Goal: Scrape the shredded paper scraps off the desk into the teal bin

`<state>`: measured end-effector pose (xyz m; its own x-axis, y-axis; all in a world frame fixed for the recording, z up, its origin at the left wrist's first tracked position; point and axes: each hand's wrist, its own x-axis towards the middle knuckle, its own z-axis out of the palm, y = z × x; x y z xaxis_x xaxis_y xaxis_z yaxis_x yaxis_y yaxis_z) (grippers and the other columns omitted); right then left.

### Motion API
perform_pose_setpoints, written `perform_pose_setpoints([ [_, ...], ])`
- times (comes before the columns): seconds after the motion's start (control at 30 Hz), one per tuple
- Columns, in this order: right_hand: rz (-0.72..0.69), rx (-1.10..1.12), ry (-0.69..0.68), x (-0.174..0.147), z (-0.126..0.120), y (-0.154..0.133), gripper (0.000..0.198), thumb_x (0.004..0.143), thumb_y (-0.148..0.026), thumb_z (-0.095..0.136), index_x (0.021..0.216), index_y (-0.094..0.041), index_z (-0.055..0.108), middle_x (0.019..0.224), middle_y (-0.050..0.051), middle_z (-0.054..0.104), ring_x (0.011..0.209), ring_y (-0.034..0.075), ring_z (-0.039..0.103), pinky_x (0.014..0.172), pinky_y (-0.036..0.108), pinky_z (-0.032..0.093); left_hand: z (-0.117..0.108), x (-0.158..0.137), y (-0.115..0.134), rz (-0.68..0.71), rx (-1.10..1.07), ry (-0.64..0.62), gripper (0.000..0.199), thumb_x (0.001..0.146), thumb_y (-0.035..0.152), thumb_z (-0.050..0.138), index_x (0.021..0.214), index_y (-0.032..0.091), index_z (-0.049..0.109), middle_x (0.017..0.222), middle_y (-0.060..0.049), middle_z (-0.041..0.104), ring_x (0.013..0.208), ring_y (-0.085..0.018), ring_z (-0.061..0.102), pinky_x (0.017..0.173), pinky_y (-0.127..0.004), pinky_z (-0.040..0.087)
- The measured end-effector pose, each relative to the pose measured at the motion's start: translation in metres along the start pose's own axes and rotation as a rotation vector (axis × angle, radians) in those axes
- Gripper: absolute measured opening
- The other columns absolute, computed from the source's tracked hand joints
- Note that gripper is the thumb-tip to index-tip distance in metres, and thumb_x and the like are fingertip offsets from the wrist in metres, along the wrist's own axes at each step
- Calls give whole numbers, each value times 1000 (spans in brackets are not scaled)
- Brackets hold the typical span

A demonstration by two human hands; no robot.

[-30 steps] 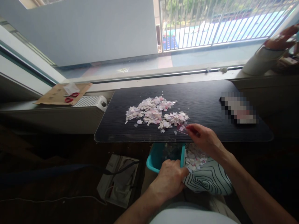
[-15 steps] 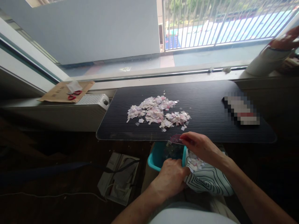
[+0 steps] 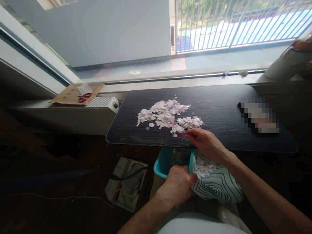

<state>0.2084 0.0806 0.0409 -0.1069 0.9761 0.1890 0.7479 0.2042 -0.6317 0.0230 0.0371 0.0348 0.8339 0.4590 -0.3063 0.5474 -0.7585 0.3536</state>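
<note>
My right hand [image 3: 204, 140] pinches a thin, pink see-through piece [image 3: 182, 134], flat like a small scraper; its exact kind is unclear. That piece touches the front edge of a heap of small cut paper and plastic scraps [image 3: 165, 113] on the dark table [image 3: 219, 104]. Below the table edge, my left hand [image 3: 179, 182] is closed on the near rim of a turquoise bin [image 3: 159, 165], its thumb by the edge of a white bag with black wavy lines [image 3: 215, 187]. Dark, clear bits lie inside the bin. More paper scraps [image 3: 204, 165] fill the bag's mouth.
A pixelated dark object [image 3: 259, 117] lies on the table's right side. At left, red-handled scissors [image 3: 84, 97] rest on a brown envelope [image 3: 65, 94] beside a white radiator [image 3: 103, 102]. An open box [image 3: 128, 185] sits on the floor. A white vase-like container [image 3: 280, 68] stands on the sill.
My right hand has moved from above the bin up and forward to the heap's front edge with the pink piece. My left hand stays on the bin. The view has shifted slightly.
</note>
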Motion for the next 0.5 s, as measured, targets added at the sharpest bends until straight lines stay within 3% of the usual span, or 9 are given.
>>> perform_pose_setpoints([
  [0.2, 9, -4, 46, 5, 3, -1, 22, 88, -26, 48, 100, -20, 66, 96, 5, 70, 78, 16, 62, 69, 26, 45, 1, 0, -4, -11, 6, 18, 15, 76, 26, 62, 90, 22, 65, 82, -5, 61, 77, -24, 60, 70, -33, 47],
  [0.4, 3, -21, -62, 10, 4, -10, 20, 88, -25, 48, 94, -20, 66, 89, 4, 70, 72, 14, 61, 64, 24, 43, 2, -2, -4, -16, 0, 26, 16, 79, 29, 60, 93, 23, 65, 83, -5, 61, 78, -24, 60, 70, -33, 47],
  [0.5, 9, -18, -15, 13, 4, -12, 20, 88, -24, 48, 96, -19, 66, 89, 4, 69, 73, 14, 60, 65, 24, 42, 3, -2, -4, -19, 2, 25, 15, 80, 29, 59, 92, 23, 65, 83, -5, 61, 77, -24, 60, 69, -33, 47],
])
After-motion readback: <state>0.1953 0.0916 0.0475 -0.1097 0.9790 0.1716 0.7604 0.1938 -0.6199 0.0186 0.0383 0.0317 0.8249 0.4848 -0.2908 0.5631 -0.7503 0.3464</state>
